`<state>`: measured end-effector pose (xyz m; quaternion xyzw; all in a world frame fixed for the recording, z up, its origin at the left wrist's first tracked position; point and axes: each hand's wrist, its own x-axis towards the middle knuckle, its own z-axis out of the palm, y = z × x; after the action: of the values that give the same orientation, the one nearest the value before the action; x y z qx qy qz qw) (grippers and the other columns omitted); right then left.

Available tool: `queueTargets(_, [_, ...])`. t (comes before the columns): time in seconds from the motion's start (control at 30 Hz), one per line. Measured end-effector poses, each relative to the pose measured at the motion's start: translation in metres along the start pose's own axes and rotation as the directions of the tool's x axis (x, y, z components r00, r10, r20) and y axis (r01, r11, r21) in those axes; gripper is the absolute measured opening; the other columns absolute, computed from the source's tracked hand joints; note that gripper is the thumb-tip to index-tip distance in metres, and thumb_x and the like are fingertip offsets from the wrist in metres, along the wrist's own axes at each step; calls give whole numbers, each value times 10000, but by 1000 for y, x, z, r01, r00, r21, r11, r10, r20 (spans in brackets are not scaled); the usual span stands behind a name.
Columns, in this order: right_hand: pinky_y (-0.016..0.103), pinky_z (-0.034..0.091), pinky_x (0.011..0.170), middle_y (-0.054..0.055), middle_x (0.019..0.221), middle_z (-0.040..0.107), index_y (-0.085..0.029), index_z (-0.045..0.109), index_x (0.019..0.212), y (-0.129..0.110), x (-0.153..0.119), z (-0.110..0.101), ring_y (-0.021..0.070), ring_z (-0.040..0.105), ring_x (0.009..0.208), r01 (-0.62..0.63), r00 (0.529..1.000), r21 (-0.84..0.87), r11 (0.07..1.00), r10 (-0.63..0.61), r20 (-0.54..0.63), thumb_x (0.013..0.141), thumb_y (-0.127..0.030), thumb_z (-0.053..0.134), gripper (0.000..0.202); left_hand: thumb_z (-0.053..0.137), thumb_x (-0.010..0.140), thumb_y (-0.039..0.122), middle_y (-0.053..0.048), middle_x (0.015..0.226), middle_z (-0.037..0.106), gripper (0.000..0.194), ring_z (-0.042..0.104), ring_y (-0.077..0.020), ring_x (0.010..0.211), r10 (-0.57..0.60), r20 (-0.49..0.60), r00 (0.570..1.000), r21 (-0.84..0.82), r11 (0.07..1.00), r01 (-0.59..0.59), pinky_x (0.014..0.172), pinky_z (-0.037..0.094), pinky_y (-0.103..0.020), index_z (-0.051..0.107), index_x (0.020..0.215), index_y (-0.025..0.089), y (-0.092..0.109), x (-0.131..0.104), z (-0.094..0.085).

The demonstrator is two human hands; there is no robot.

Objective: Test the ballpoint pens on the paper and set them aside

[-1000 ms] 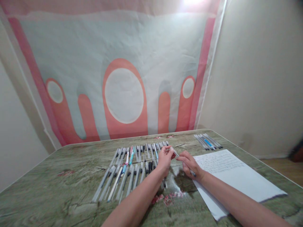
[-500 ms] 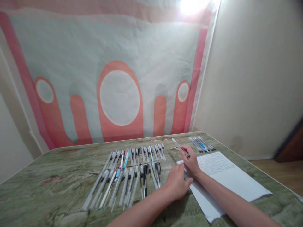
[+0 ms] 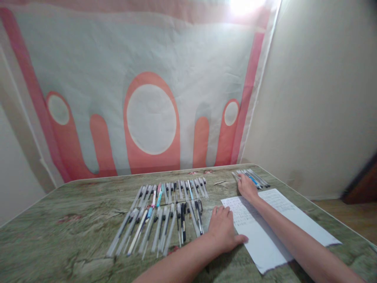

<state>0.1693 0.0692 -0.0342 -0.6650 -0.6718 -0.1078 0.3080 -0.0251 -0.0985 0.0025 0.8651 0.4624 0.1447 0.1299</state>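
Observation:
My right hand (image 3: pixel 247 187) is at the small group of pens (image 3: pixel 253 179) on the far right of the table. Its fingers are closed on a clear pen (image 3: pixel 234 175), whose end shows past the fingertips at the group's left side. The hand covers the rest of that pen. Palm down, my left hand (image 3: pixel 222 230) lies on the table with its thumb stretched out to the left edge of a sheet of paper (image 3: pixel 265 245). Handwriting fills the sheet's upper part, and my right forearm crosses above it.
Two rows of pens lie left of my left hand: a back row (image 3: pixel 173 190) and a front row (image 3: pixel 153 228). Most are clear with dark clips; some are white, pink, blue or black. The table (image 3: pixel 59 236) has a stone-like pattern. A printed cloth (image 3: pixel 218 59) hangs behind.
My right hand has carried the clear pen away from the paper's top edge, back and right to the pen group. My left hand stays near the paper, its thumb now farther out.

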Motion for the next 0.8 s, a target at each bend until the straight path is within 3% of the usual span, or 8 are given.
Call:
queueTargets(0.17, [332, 338, 727, 128, 854, 594, -128, 541, 936, 3, -1, -11, 247, 530, 858, -25, 996, -285, 958, 49, 79, 820, -242, 411, 208, 356, 597, 759, -139, 1285, 398, 892, 295, -302, 1198, -14, 22, 1000, 13, 1000, 14, 1034, 116, -442, 411, 1222, 125, 0, -1, -2])
queueTargets(0.37, [332, 331, 710, 160, 890, 563, -109, 562, 859, 2, 5, -16, 257, 512, 880, -21, 995, -369, 929, 54, 79, 802, -214, 431, 177, 345, 613, 749, -137, 1285, 396, 875, 285, -296, 1200, -4, 32, 999, 32, 999, 3, 1034, 103, -438, 405, 1226, 128, 2, 0, -3])
queueTargets(0.5, [304, 329, 742, 157, 932, 568, -110, 570, 886, -24, 13, -12, 235, 499, 923, 5, 994, -182, 983, 15, 109, 789, -178, 438, 177, 384, 618, 726, -143, 1251, 414, 831, 294, -303, 1179, -14, 10, 1000, 48, 999, 14, 1019, 141, -438, 441, 1188, 123, 3, 0, -3])
queueTargets(0.6, [260, 343, 723, 119, 909, 599, -121, 575, 892, -60, 15, 1, 188, 527, 867, 1, 962, 200, 980, -56, 267, 775, -191, 465, 175, 442, 603, 702, -140, 1177, 452, 758, 348, -304, 1111, -38, -19, 999, 47, 998, 39, 981, 217, -432, 505, 1104, 136, 4, 0, -3])
queueTargets(0.7, [219, 363, 634, 48, 746, 627, -140, 591, 796, -96, 13, 19, 140, 553, 701, 27, 934, 319, 947, -138, 330, 752, -250, 505, 146, 470, 591, 694, -135, 1110, 475, 712, 384, -296, 1053, -37, -39, 999, 42, 998, 39, 946, 263, -426, 542, 1031, 138, 3, -1, -5])
queueTargets(0.8, [200, 361, 582, 21, 685, 624, -145, 588, 744, -116, 7, 33, 115, 542, 623, 41, 922, 397, 917, -188, 339, 751, -284, 505, 161, 466, 599, 694, -132, 1066, 498, 687, 404, -289, 1030, -5, -18, 1000, 29, 1000, 6, 929, 289, -419, 562, 988, 136, -1, 2, -10])
